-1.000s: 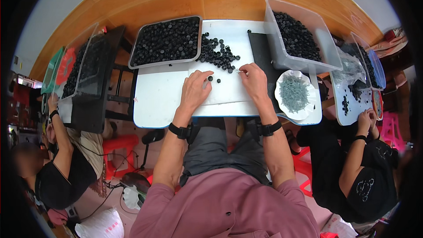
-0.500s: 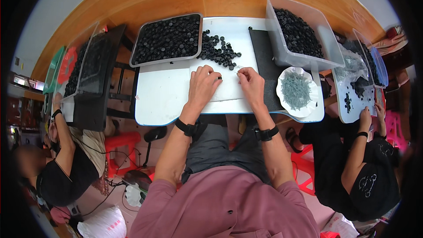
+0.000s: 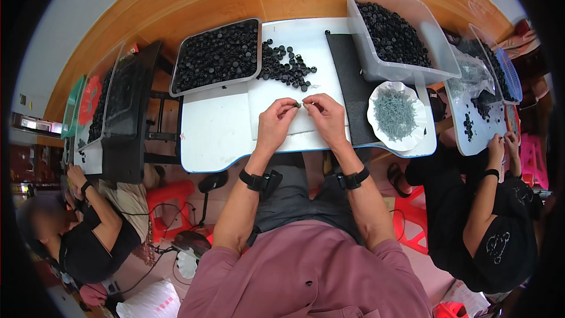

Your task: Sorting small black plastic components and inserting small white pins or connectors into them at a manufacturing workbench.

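Over the white table [image 3: 215,126], my left hand [image 3: 276,121] pinches a small black cap [image 3: 297,105] between thumb and fingertips. My right hand [image 3: 326,119] is closed in a pinch right beside that cap; whatever its fingertips hold is too small to make out. Just beyond both hands lies a loose heap of black caps [image 3: 288,69]. To the right, a white scalloped plate [image 3: 419,122] carries a pile of thin grey-green pins [image 3: 394,115]. A few similar thin pieces lie on the white board beyond my fingers.
A tray of black caps [image 3: 218,56] stands at the back left. A deep clear bin [image 3: 406,73] of black parts sits back right on a black mat [image 3: 346,76]. Co-workers sit at either side, one with hands [image 3: 506,141] at a right-hand table.
My hands have come together from apart, so the right fingertips now meet the cap in the left. The whole view has shifted slightly.
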Demonstrator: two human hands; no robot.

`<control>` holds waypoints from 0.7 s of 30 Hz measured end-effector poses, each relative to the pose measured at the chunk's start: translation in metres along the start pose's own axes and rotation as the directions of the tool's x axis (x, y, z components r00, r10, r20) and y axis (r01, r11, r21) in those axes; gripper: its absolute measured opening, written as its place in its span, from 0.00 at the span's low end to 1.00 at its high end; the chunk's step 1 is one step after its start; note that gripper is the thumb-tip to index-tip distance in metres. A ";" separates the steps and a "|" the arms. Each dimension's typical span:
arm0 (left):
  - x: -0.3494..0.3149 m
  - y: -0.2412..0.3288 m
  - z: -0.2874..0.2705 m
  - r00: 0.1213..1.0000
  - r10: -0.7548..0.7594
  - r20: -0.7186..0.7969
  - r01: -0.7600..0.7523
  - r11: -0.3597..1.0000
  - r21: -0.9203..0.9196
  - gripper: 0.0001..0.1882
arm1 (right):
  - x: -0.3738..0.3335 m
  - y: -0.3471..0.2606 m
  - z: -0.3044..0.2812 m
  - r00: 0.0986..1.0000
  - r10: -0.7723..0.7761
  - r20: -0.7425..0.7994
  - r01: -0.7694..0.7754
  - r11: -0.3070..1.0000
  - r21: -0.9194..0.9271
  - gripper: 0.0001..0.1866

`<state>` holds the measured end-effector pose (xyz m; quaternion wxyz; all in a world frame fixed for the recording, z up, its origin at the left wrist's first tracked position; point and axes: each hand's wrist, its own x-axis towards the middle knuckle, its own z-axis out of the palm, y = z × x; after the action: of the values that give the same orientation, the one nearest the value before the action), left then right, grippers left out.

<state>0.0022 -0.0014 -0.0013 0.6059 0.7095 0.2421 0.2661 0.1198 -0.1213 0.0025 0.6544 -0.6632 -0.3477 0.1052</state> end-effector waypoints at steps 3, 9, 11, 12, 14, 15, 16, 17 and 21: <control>-0.001 0.000 -0.001 1.000 0.019 -0.009 -0.019 1.000 0.021 0.11 | 0.000 -0.002 0.002 0.999 -0.041 0.014 0.041 0.998 -0.042 0.05; -0.002 0.003 -0.001 0.999 -0.014 0.030 0.012 0.998 0.067 0.12 | 0.000 -0.003 0.000 0.998 -0.058 0.030 0.060 0.994 -0.087 0.05; -0.002 0.002 -0.002 1.000 -0.005 0.030 0.003 0.998 0.065 0.11 | -0.001 -0.004 0.000 0.997 -0.065 0.032 0.068 0.994 -0.083 0.05; -0.002 0.002 -0.002 1.000 0.003 0.029 -0.005 0.998 0.063 0.11 | -0.001 -0.005 0.000 0.997 -0.062 0.045 0.066 0.993 -0.094 0.05; -0.002 0.001 -0.002 1.000 0.001 0.028 -0.003 0.998 0.061 0.11 | -0.001 -0.006 -0.001 0.997 -0.059 0.059 0.065 0.992 -0.105 0.05; -0.003 0.000 -0.002 1.000 -0.001 0.027 0.000 0.998 0.058 0.11 | -0.001 -0.006 -0.001 0.996 -0.062 0.060 0.068 0.992 -0.109 0.05; -0.002 0.000 -0.002 1.000 -0.001 0.027 -0.001 0.998 0.058 0.11 | -0.001 -0.006 -0.001 0.996 -0.065 0.062 0.072 0.991 -0.114 0.04; -0.002 -0.001 -0.002 1.000 0.010 0.025 -0.011 0.998 0.061 0.11 | -0.001 -0.005 -0.001 0.996 -0.065 0.062 0.072 0.991 -0.114 0.04; -0.003 0.004 0.000 0.998 0.035 0.043 -0.040 0.993 0.115 0.11 | -0.001 -0.002 0.000 0.993 -0.085 0.076 0.096 0.984 -0.152 0.05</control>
<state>-0.0005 -0.0039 0.0028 0.5636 0.7530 0.2315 0.2486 0.1185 -0.1224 0.0045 0.5924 -0.6916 -0.4071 0.0710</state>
